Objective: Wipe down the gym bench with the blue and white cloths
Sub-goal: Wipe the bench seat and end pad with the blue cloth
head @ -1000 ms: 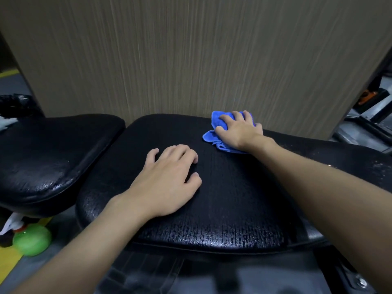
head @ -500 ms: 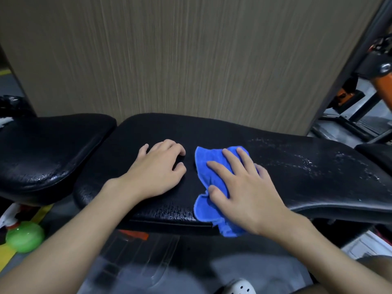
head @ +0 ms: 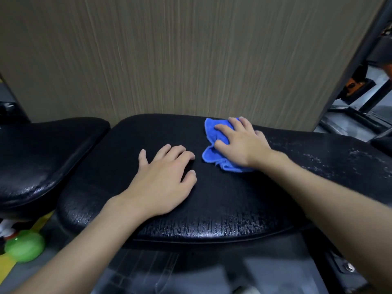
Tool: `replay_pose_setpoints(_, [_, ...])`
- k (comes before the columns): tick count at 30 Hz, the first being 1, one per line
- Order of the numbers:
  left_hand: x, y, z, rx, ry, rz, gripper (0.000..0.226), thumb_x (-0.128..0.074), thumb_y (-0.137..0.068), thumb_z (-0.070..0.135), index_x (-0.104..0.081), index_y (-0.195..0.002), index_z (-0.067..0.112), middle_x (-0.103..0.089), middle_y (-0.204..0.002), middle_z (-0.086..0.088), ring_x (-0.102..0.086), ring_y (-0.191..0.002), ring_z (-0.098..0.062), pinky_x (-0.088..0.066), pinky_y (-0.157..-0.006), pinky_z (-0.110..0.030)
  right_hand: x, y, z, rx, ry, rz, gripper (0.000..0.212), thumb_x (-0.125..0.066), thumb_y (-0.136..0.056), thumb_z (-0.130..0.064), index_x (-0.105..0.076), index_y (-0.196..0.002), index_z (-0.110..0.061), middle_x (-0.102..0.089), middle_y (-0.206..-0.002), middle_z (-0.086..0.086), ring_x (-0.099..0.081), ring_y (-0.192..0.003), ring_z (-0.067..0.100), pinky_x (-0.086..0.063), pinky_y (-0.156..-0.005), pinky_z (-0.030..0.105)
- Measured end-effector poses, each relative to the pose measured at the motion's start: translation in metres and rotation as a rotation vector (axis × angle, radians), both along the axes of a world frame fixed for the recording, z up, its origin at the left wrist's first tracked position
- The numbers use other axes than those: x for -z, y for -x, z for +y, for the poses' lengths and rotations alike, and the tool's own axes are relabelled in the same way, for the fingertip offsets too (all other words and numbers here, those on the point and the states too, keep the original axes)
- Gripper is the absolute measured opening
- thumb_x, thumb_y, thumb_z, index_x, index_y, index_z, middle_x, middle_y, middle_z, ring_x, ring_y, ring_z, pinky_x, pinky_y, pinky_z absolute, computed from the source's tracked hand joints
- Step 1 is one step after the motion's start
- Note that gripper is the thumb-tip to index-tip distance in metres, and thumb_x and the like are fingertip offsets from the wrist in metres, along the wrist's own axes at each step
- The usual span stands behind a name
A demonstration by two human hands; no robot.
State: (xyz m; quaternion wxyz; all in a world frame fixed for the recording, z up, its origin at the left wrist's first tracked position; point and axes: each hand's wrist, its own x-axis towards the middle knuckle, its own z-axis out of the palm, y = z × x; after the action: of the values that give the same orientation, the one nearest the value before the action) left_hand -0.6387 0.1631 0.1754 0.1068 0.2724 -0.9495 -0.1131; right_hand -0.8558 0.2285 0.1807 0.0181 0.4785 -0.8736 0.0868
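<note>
The black padded gym bench (head: 222, 209) stretches across the view, its long pad wet and speckled with droplets toward the right. A crumpled blue cloth (head: 214, 132) lies near the pad's far edge. My right hand (head: 239, 143) presses flat on the cloth with straight fingers. My left hand (head: 165, 177) rests palm down on the bare pad just left of the cloth, fingers spread. No white cloth is in view.
A second black seat pad (head: 42, 158) sits to the left, separated by a narrow gap. A wood-grain wall panel (head: 169, 60) rises right behind the bench. A green spray bottle (head: 24, 245) stands on the floor at lower left. Gym equipment (head: 360, 85) stands at far right.
My right hand has slid the blue cloth from the pad's near edge back up to the far edge. My left hand has stayed planted on the pad.
</note>
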Motion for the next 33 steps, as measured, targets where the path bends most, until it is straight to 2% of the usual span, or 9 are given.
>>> replay_pose_setpoints(4, [-0.001,-0.001,-0.001,-0.005,-0.012,0.009,0.042,-0.031,-0.098,0.046,-0.037,-0.139,0.038,-0.024,-0.152,0.021,-0.007,-0.147,-0.012,-0.004,-0.115,-0.061,-0.005,0.036,-0.034,0.087,-0.037,-0.052,0.059,-0.026,-0.087,-0.058,-0.03,-0.144,-0.044,-0.016,-0.159,-0.004,-0.001,-0.148,0.022,-0.018,-0.112,0.054])
replay_pose_setpoints(9, [-0.003,0.0,0.0,-0.004,-0.014,-0.004,0.042,-0.032,-0.098,0.046,-0.037,-0.138,0.039,-0.024,-0.152,0.021,-0.007,-0.148,-0.013,-0.005,-0.115,-0.061,-0.005,0.035,-0.034,0.113,-0.052,-0.057,0.057,-0.026,-0.088,-0.055,-0.032,-0.144,-0.041,-0.016,-0.16,-0.003,0.003,-0.148,0.025,-0.016,-0.112,0.054])
replay_pose_setpoints(17, [-0.007,0.0,0.004,-0.011,-0.03,-0.027,0.041,-0.032,-0.098,0.043,-0.038,-0.139,0.037,-0.026,-0.151,0.02,-0.009,-0.147,-0.015,-0.005,-0.115,-0.062,0.002,-0.031,0.044,0.006,-0.008,0.013,0.056,-0.026,-0.09,-0.054,-0.028,-0.145,-0.042,-0.008,-0.163,0.0,0.006,-0.149,0.025,-0.011,-0.116,0.054])
replay_pose_setpoints(20, [-0.009,-0.001,0.006,-0.015,-0.036,-0.042,0.043,-0.034,-0.098,0.042,-0.038,-0.14,0.035,-0.026,-0.153,0.019,-0.009,-0.148,-0.016,-0.005,-0.115,-0.061,0.003,-0.06,0.076,-0.01,-0.006,0.043,0.061,-0.019,-0.087,-0.057,-0.026,-0.146,-0.042,-0.008,-0.163,-0.001,0.006,-0.149,0.024,-0.012,-0.116,0.051])
replay_pose_setpoints(23, [-0.015,0.004,0.01,0.007,-0.041,-0.03,0.04,-0.034,-0.099,0.037,-0.042,-0.139,0.034,-0.029,-0.152,0.019,-0.013,-0.147,-0.012,-0.007,-0.116,-0.059,0.007,-0.086,0.111,-0.04,0.03,0.116,0.068,-0.012,-0.082,-0.059,-0.033,-0.144,-0.04,-0.015,-0.162,0.0,0.0,-0.149,0.024,-0.018,-0.114,0.048])
replay_pose_setpoints(26, [-0.015,0.016,0.016,0.041,-0.071,0.009,0.04,-0.03,-0.101,0.033,-0.042,-0.139,0.033,-0.029,-0.153,0.019,-0.013,-0.146,-0.007,-0.006,-0.117,-0.057,0.01,-0.096,0.129,-0.057,0.084,0.138,0.064,-0.02,-0.085,-0.058,-0.042,-0.141,-0.037,-0.026,-0.159,0.002,-0.009,-0.149,0.024,-0.025,-0.112,0.047])
replay_pose_setpoints(30, [-0.005,0.025,0.016,0.038,-0.037,-0.044,0.046,-0.028,-0.1,0.039,-0.031,-0.146,0.033,-0.019,-0.158,0.016,-0.006,-0.148,-0.009,-0.002,-0.117,-0.058,0.005,-0.077,0.115,-0.053,0.045,0.091,0.07,-0.013,-0.081,-0.06,-0.03,-0.146,-0.042,-0.014,-0.162,-0.003,0.0,-0.149,0.02,-0.021,-0.114,0.044])
replay_pose_setpoints(33, [-0.003,0.025,0.014,0.039,-0.022,-0.056,0.049,-0.028,-0.1,0.043,-0.029,-0.148,0.033,-0.016,-0.159,0.016,-0.003,-0.148,-0.008,-0.001,-0.117,-0.057,0.002,-0.045,0.09,-0.038,0.018,0.062,0.06,-0.023,-0.088,-0.057,-0.026,-0.146,-0.044,-0.011,-0.162,-0.004,0.002,-0.148,0.019,-0.017,-0.116,0.047])
